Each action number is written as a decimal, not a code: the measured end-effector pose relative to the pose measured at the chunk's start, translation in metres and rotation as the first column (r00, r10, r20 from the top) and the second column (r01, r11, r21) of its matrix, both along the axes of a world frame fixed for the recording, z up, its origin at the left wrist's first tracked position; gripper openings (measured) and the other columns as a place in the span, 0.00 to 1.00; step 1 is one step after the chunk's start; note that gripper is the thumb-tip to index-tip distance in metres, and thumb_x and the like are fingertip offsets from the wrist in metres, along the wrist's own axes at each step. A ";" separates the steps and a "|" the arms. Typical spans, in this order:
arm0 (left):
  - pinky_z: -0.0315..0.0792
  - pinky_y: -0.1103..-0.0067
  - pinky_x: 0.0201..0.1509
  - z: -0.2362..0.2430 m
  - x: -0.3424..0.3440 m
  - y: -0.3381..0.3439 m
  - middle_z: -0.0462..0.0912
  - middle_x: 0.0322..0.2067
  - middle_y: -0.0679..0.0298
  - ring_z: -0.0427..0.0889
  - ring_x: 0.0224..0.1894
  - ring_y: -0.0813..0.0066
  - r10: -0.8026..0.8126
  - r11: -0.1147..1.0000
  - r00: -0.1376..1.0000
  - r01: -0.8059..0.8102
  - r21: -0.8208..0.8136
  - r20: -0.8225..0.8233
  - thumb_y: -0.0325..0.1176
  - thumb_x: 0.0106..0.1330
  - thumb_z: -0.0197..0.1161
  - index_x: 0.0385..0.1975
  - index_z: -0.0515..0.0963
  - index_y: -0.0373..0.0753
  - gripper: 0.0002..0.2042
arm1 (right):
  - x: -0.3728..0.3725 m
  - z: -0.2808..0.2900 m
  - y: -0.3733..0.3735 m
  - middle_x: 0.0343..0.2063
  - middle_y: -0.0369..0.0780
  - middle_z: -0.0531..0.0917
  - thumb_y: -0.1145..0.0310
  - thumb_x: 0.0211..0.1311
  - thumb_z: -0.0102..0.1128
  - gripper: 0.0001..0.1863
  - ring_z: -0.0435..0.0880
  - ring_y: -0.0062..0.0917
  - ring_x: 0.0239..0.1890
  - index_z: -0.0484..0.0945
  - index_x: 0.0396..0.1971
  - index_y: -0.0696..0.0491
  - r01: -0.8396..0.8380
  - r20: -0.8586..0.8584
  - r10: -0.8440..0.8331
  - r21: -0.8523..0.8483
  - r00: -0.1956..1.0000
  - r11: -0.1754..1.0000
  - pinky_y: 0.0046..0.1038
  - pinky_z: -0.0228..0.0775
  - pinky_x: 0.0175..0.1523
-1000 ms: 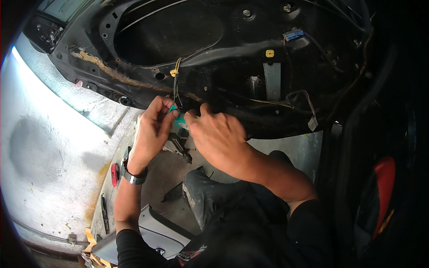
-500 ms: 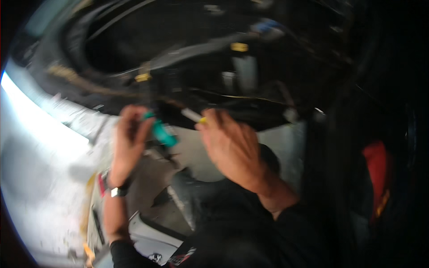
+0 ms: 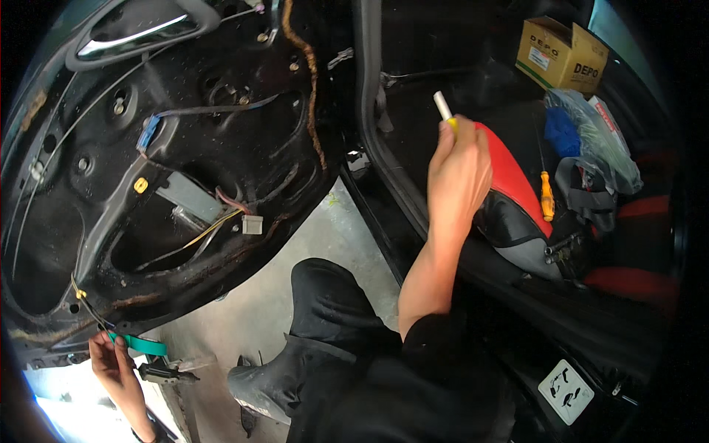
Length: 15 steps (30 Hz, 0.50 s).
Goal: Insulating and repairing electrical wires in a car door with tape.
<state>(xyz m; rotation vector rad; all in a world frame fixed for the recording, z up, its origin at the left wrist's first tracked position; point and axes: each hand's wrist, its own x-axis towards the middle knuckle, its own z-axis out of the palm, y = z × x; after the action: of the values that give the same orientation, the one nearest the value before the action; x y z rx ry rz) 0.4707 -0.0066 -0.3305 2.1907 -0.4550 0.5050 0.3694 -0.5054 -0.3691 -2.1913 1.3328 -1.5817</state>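
At the lower left, my left hand is closed, its fingertips pinching one end of a teal band, perhaps tape. The pinch is beside the edge of a stripped black car door, where a thin dark wire hangs. A black plastic part is just below the band. My right hand is raised over the car's seat, closed around a slim white stick with a yellow collar; its white end points up and the rest is hidden in my fingers. The stick's kind is unclear.
The door bears a grey connector, a blue connector and a chrome handle. On the right, an orange-handled screwdriver lies by the red and black seat, with a plastic bag and cardboard box behind.
My view has swung toward the car's inside. My right hand has moved away from the door with the white stick, to over the seat. My left hand stays by the door edge, with the teal band.
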 end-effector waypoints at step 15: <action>0.67 0.90 0.35 0.010 0.000 -0.036 0.77 0.32 0.74 0.73 0.32 0.92 -0.005 0.995 0.988 -0.010 -0.099 -0.157 0.22 0.67 0.62 0.40 0.74 0.37 0.06 | -0.065 0.011 -0.044 0.39 0.47 0.83 0.50 0.71 0.48 0.26 0.82 0.33 0.44 0.79 0.48 0.60 -0.545 0.146 0.536 0.029 0.831 0.838 0.30 0.72 0.51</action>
<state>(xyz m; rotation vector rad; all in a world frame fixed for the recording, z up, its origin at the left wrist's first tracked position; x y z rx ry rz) 0.4704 -0.0421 -0.3204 2.1158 -0.3352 0.3459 0.3040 -0.5491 -0.3586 -2.1137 0.6239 -1.3940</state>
